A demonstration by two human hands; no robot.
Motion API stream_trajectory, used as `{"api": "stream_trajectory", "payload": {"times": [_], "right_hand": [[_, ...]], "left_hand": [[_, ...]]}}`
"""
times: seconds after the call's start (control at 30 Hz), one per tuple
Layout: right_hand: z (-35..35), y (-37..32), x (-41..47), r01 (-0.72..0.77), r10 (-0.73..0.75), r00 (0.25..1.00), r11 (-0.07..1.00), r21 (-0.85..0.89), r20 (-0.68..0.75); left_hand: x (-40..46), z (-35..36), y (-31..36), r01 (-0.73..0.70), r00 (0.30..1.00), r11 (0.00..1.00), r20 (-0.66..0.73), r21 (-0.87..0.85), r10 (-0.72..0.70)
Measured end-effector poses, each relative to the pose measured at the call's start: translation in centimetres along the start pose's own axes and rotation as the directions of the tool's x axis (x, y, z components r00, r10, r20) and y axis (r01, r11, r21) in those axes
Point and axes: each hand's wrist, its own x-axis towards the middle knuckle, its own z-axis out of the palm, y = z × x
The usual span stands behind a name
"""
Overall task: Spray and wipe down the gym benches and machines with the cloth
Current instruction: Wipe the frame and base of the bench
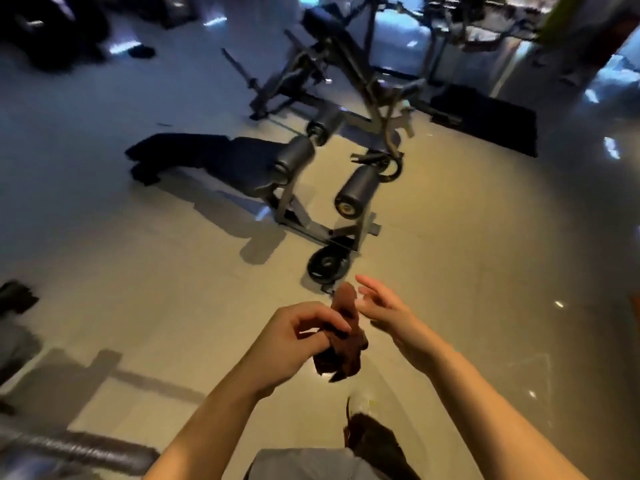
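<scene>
A brown cloth (pixel 346 337) hangs bunched in front of me, low in the middle of the view. My left hand (pixel 294 336) grips it with curled fingers. My right hand (pixel 384 306) is just right of the cloth, fingers straight and spread, fingertips close to its upper end. Ahead on the floor stands a black decline bench (pixel 221 161) with grey roller pads (pixel 356 188). Behind it is an inclined bench machine (pixel 332 46) with a dark pad. No spray bottle is in view.
A weight plate (pixel 327 265) leans at the bench's foot, just beyond my hands. A black mat (pixel 491 119) lies at the right rear. A metal bar (pixel 69 445) crosses the lower left. Dark gear sits at the left edge (pixel 17 296). My shoe (pixel 360 407) shows below the cloth.
</scene>
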Motion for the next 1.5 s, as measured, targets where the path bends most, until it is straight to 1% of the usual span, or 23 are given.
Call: {"api": "stream_trajectory", "payload": {"times": [0.07,0.17,0.27,0.37,0.43,0.5,0.53,0.57,0.63,0.67,0.7,0.77,0.83,0.9,1.0,1.07,1.13,1.2,1.27,1.33,1.4,1.43,1.5], "right_hand": [[1.5,-1.1,4.1,-0.071,0.064,0.977,0.997,0.026,0.205],[4.8,-3.3,10.4,-0.029,0.057,0.928,0.996,-0.081,0.369],[8.2,-6.8,16.3,0.065,0.016,0.863,0.988,-0.143,0.506],[10.2,-11.2,20.9,0.158,-0.05,0.792,0.979,-0.126,0.608],[10.9,-14.1,23.4,0.241,-0.125,0.676,0.969,-0.057,0.726],[12.0,-17.0,25.2,0.321,-0.154,0.516,0.947,-0.024,0.843],[12.8,-18.1,26.1,0.392,-0.16,0.439,0.919,-0.028,0.884],[13.9,-19.0,26.7,0.459,-0.173,0.37,0.889,-0.018,0.913],[15.9,-20.4,27.5,0.56,-0.202,0.249,0.828,0.029,0.947],[16.9,-20.9,27.8,0.597,-0.209,0.197,0.801,0.052,0.958],[17.9,-21.5,28.1,0.622,-0.212,0.153,0.779,0.072,0.965],[19.9,-22.8,29.0,0.648,-0.211,0.072,0.753,0.115,0.975],[22.2,-24.2,30.4,0.675,-0.204,0.017,0.725,0.139,0.979],[24.5,-25.5,32.5,0.692,-0.179,-0.004,0.709,0.132,0.984],[28.2,-27.6,36.4,0.699,-0.129,0.032,0.712,0.069,0.991],[31.5,-29.1,38.9,0.761,-0.124,0.049,0.648,0.044,0.991],[35.4,-30.9,41.0,0.777,-0.138,0.078,0.63,0.026,0.987],[39.4,-33.0,42.4,0.792,-0.146,0.081,0.61,0.026,0.986],[43.3,-35.0,43.3,0.782,-0.105,0.068,0.623,0.012,0.992],[46.4,-36.8,44.2,0.807,-0.062,0.072,0.591,-0.021,0.995],[49.2,-38.2,45.4,0.871,-0.046,0.076,0.488,-0.044,0.996],[50.6,-38.8,46.1,0.884,-0.033,0.087,0.463,-0.062,0.996],[53.5,-39.8,47.7,0.883,0.003,0.112,0.458,-0.101,0.994]], "left_hand": [[-0.2,-1.9,-0.6,0.029,0.991,0.999,-0.126,-0.035,-0.034],[0.3,-4.1,-1.7,0.082,0.935,0.989,-0.333,-0.125,-0.12],[1.6,-6.5,-2.9,0.117,0.827,0.961,-0.512,-0.251,-0.235],[3.5,-7.9,-3.6,0.124,0.704,0.925,-0.625,-0.36,-0.338],[5.3,-8.7,-3.3,0.117,0.645,0.896,-0.653,-0.427,-0.396],[7.3,-10.0,-2.7,0.114,0.609,0.895,-0.681,-0.432,-0.406],[8.2,-10.9,-2.4,0.119,0.566,0.903,-0.719,-0.413,-0.403],[8.9,-11.9,-2.3,0.115,0.491,0.91,-0.774,-0.397,-0.4],[9.5,-14.0,-2.2,0.083,0.302,0.924,-0.874,-0.374,-0.381],[9.5,-15.0,-2.3,0.073,0.248,0.938,-0.905,-0.338,-0.346],[9.4,-16.0,-2.5,0.081,0.238,0.953,-0.923,-0.291,-0.302],[9.1,-18.3,-3.3,0.126,0.272,0.965,-0.928,-0.229,-0.255],[8.7,-20.9,-4.2,0.186,0.316,0.963,-0.916,-0.198,-0.249],[8.7,-23.8,-5.1,0.188,0.345,0.962,-0.903,-0.2,-0.255],[9.2,-29.1,-6.6,0.052,0.349,0.972,-0.907,-0.231,-0.234],[9.5,-33.2,-7.6,-0.027,0.382,0.969,-0.898,-0.246,-0.218],[9.1,-38.0,-8.4,-0.067,0.414,0.961,-0.884,-0.268,-0.218],[8.4,-42.9,-8.2,-0.085,0.428,0.94,-0.864,-0.33,-0.265],[7.3,-47.5,-7.9,-0.086,0.447,0.909,-0.831,-0.408,-0.331],[6.2,-51.6,-7.1,-0.042,0.427,0.892,-0.815,-0.45,-0.391],[5.1,-55.2,-6.2,-0.008,0.374,0.889,-0.826,-0.458,-0.422],[4.7,-56.7,-5.9,-0.018,0.343,0.886,-0.835,-0.463,-0.429],[4.0,-59.4,-5.5,-0.072,0.274,0.893,-0.87,-0.444,-0.411]]}}
